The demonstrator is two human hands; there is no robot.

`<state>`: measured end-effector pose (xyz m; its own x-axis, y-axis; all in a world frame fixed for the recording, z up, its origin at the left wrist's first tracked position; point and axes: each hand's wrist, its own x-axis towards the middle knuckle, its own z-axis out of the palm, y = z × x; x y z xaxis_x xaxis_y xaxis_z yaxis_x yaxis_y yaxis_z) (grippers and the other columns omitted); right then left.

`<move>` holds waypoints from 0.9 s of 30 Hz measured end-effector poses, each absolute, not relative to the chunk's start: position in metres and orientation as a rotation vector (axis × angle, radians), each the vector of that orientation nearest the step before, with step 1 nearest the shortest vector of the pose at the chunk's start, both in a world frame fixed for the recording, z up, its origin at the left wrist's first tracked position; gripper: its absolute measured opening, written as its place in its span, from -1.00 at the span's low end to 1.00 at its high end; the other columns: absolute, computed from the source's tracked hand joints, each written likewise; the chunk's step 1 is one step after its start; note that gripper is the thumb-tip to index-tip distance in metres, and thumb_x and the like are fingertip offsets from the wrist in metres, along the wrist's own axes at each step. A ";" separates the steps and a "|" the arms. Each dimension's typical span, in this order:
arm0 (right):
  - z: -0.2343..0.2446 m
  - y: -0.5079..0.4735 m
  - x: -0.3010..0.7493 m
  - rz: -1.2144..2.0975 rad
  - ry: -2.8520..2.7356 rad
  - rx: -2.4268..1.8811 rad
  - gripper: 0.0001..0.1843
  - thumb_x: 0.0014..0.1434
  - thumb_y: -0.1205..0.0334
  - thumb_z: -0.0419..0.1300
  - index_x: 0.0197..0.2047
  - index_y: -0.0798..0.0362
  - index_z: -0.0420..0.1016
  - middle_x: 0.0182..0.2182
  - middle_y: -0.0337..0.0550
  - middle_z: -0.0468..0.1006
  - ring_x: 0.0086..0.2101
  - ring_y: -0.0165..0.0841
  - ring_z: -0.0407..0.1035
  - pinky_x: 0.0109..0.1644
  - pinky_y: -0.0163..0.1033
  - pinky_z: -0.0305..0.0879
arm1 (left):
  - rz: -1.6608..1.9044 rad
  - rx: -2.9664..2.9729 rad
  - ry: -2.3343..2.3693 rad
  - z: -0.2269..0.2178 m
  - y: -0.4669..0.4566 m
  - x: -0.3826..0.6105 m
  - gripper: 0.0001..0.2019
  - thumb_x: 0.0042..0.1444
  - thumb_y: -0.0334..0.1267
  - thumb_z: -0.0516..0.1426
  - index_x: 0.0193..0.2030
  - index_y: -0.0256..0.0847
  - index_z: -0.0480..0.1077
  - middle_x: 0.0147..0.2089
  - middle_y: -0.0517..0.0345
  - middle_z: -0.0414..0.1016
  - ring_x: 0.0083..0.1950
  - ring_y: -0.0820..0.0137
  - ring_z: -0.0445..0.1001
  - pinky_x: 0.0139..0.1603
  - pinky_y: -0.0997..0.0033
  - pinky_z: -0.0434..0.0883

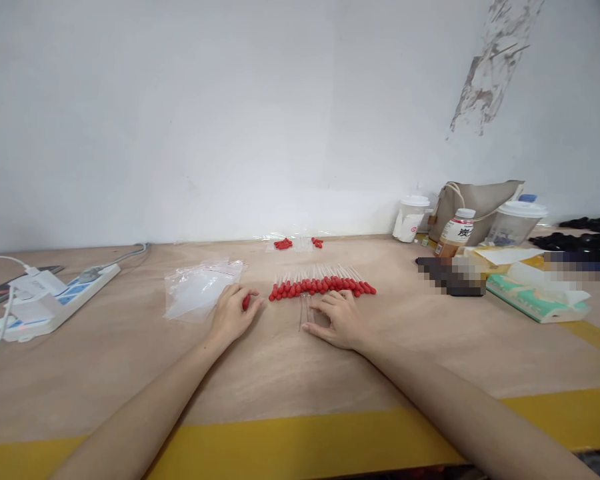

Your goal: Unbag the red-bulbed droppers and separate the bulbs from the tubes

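Observation:
A row of several clear droppers with red bulbs [323, 287] lies across the middle of the wooden table [280, 373]. My left hand [233, 313] is curled round one red bulb, just left of the row. My right hand [337, 317] rests on the table below the row, fingers bent, touching a few clear glass tubes [304, 310] that lie loose beside it. A stack of clear plastic bags [200, 287] lies left of my left hand.
A small heap of red bulbs [283, 244] in plastic lies by the wall. At the left, a white power strip [55, 300] with chargers. At the right, cups [410, 217], a bottle [455, 233], a beige bag [480, 200] and a tissue pack [535, 300]. Yellow tape runs along the table's near edge.

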<state>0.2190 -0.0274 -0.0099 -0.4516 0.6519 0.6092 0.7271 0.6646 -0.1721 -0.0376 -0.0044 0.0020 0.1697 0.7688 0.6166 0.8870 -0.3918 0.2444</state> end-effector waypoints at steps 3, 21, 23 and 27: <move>-0.010 -0.026 0.224 -0.137 -2.211 -1.073 -0.58 0.02 -0.13 0.08 -0.21 0.00 0.43 -0.33 -0.14 0.48 -0.28 -0.32 0.25 -0.13 -0.15 -0.05 | -0.988 -2.413 -1.545 0.005 -0.001 -0.024 -0.76 0.03 -0.07 0.05 -0.27 -0.17 0.35 -0.27 0.12 0.41 -0.18 0.30 0.34 -0.14 0.32 0.27; -0.011 -0.020 0.234 -0.074 -2.235 -1.076 -0.57 0.01 -0.12 0.10 -0.17 0.01 0.41 -0.32 -0.13 0.47 -0.26 -0.32 0.26 -0.13 -0.15 0.02 | -1.417 -2.092 -1.868 0.002 0.021 0.003 -0.85 0.06 -0.21 0.00 -0.29 -0.20 0.30 -0.36 0.15 0.45 -0.34 0.37 0.43 -0.30 0.39 0.33; -0.013 -0.019 0.234 -0.073 -2.217 -1.081 -0.56 0.01 -0.11 0.10 -0.14 0.01 0.39 -0.28 -0.11 0.45 -0.24 -0.30 0.27 -0.11 -0.13 0.04 | -1.505 -2.003 -1.852 0.008 0.018 0.000 -0.84 0.07 -0.19 0.00 -0.27 -0.20 0.29 -0.33 0.13 0.44 -0.32 0.37 0.43 -0.30 0.40 0.34; -0.017 -0.016 0.236 -0.098 -2.068 -1.087 -0.35 -0.04 -0.09 0.15 0.09 0.01 0.19 0.01 0.04 0.23 -0.02 -0.17 0.15 -0.04 -0.06 0.09 | -1.561 -2.100 -1.714 0.010 0.005 -0.002 -0.82 0.08 -0.17 0.01 -0.23 -0.20 0.29 -0.29 0.13 0.45 -0.28 0.38 0.43 -0.28 0.42 0.35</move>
<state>0.2361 -0.0163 -0.0165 -0.3284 0.6663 0.6695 0.7268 0.6309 -0.2714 -0.0019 0.0055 0.0102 -0.0987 0.7288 0.6775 0.7428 -0.3991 0.5376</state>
